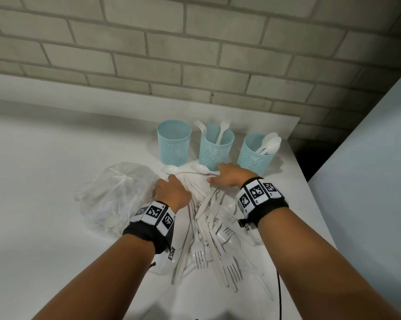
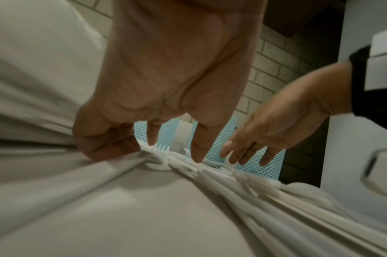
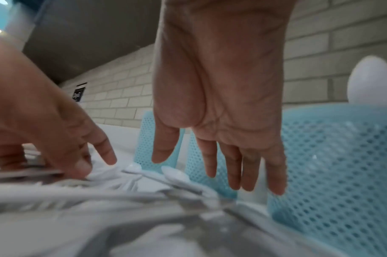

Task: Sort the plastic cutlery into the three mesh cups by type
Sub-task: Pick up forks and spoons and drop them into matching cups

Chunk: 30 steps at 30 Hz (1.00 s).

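Three light-blue mesh cups stand in a row at the back. The left cup [image 1: 174,144] looks empty, the middle cup [image 1: 216,146] holds forks, and the right cup [image 1: 256,155] holds spoons. A pile of white plastic cutlery [image 1: 213,227] lies in front of them. Two loose spoons [image 1: 171,169] lie at its far end. My left hand [image 1: 169,188] reaches down onto the pile's far left edge with thumb and forefinger straight and the other fingers curled against the pieces [image 2: 107,144]. My right hand [image 1: 218,175] hovers over the far end with straight fingers [image 3: 243,173] and holds nothing.
A crumpled clear plastic bag [image 1: 116,195] with more white pieces lies left of the pile. The white table [image 1: 44,169] ends just right of the cups. A brick wall [image 1: 195,54] stands close behind. A black cable [image 1: 279,287] runs off the front edge.
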Tool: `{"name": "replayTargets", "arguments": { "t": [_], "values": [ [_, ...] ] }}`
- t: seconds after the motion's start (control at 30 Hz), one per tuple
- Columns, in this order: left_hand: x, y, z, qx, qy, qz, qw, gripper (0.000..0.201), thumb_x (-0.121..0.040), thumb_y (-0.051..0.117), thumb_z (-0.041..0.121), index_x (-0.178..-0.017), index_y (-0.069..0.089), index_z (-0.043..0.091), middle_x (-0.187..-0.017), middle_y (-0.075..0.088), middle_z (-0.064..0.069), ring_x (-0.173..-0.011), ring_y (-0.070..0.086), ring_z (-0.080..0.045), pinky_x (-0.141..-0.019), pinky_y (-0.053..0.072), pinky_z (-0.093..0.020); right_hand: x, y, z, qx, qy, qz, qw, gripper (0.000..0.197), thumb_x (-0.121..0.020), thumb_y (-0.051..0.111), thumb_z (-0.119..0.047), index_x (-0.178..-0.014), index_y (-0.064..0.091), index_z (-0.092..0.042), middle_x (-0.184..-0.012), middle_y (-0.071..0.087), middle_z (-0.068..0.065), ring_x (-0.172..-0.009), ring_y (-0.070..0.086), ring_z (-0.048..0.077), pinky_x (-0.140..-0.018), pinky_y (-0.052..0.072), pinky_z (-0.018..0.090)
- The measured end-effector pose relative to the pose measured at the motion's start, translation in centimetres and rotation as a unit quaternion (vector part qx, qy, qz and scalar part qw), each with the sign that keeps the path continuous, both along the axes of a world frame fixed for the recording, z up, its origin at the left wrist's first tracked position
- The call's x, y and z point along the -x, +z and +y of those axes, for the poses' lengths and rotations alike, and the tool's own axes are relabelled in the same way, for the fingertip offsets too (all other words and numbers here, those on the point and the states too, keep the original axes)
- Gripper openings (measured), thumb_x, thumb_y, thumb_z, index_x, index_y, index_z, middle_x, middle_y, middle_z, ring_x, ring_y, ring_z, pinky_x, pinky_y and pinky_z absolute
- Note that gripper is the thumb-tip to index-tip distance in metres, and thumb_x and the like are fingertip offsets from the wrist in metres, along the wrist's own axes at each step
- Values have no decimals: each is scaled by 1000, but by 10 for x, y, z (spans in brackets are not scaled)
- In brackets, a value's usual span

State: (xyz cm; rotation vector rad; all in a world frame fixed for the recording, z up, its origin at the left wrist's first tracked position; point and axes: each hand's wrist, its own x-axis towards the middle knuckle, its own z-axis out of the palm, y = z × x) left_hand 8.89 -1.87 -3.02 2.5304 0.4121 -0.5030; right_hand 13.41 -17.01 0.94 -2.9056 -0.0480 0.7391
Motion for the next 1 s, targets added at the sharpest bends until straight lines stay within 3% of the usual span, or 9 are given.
{"name": "replayTargets", "arguments": {
  "t": [0.13, 0.23, 0.33, 0.4, 0.47, 0.57, 0.67, 0.77, 1.0],
  "values": [
    [1, 5, -3, 53, 40, -8, 998, 58, -94, 46, 24, -140, 21, -1, -142, 30, -23, -132, 34, -36, -109, 31, -36, 6, -18, -4, 16, -37, -23, 999, 65, -87, 50, -54, -136, 39, -14, -137, 47, 10, -125, 45, 31, -105, 36, 48],
    [-1, 3, -5, 126, 72, -10, 989, 51, -88, 50, 18, -131, 32, -2, -130, 44, -18, -121, 46, -33, -98, 47, -41, 12, -14, -7, -17, -59, -30, 998, 49, -90, 50, -46, -120, 54, -7, -120, 59, 9, -110, 56, 28, -93, 44, 34],
    [-6, -5, -4, 235, 113, 2, 966, 29, -75, 55, 14, -100, 51, 0, -106, 59, -15, -98, 60, -27, -82, 57, -44, 15, -12, -9, -52, -78, -30, 995, 40, -90, 52, -42, -102, 61, -4, -97, 62, 10, -90, 60, 26, -78, 45, 29],
    [-6, -4, -5, 279, 118, 1, 953, 7, -79, 55, 6, -73, 50, 4, -83, 60, -15, -80, 59, -25, -78, 56, -41, 17, -15, -8, -102, -109, -20, 989, 33, -88, 57, -40, -77, 57, -9, -75, 58, 5, -65, 54, 19, -63, 43, 26],
    [-2, 1, -8, 302, 127, -12, 945, 23, -84, 54, 4, -64, 44, 8, -70, 52, -13, -69, 54, -25, -66, 52, -33, 20, -18, -6, -149, -140, -3, 979, 34, -87, 60, -37, -65, 51, -12, -66, 55, 2, -53, 47, 13, -55, 39, 24],
    [2, 4, -11, 344, 131, -4, 930, 24, -85, 55, 2, -64, 43, 7, -64, 46, -10, -55, 47, -20, -54, 42, -25, 24, -17, -2, -178, -162, 25, 970, 38, -87, 61, -39, -64, 51, -11, -59, 52, 2, -50, 46, 15, -51, 36, 23],
    [2, 2, -13, 392, 152, 11, 907, 20, -86, 56, -2, -71, 44, 6, -66, 43, -9, -55, 44, -15, -55, 39, -22, 26, -17, 2, -195, -167, 47, 965, 34, -84, 65, -37, -65, 53, -11, -56, 57, 3, -53, 52, 17, -50, 38, 23],
    [4, 4, -15, 427, 169, 22, 888, 19, -88, 55, -1, -73, 46, 7, -65, 41, -5, -56, 40, -12, -57, 40, -20, 31, -16, 7, -210, -172, 49, 961, 28, -83, 67, -29, -65, 55, -11, -37, 54, -2, -41, 51, 13, -43, 37, 20],
    [7, 10, -12, 437, 164, 56, 883, 11, -90, 59, 7, -80, 53, 8, -63, 43, -1, -54, 40, -7, -42, 39, -12, 35, -12, 11, -267, -184, 59, 944, 21, -84, 66, -20, -69, 57, -8, -51, 61, 5, -43, 54, 16, -35, 35, 12]
  ]
}}
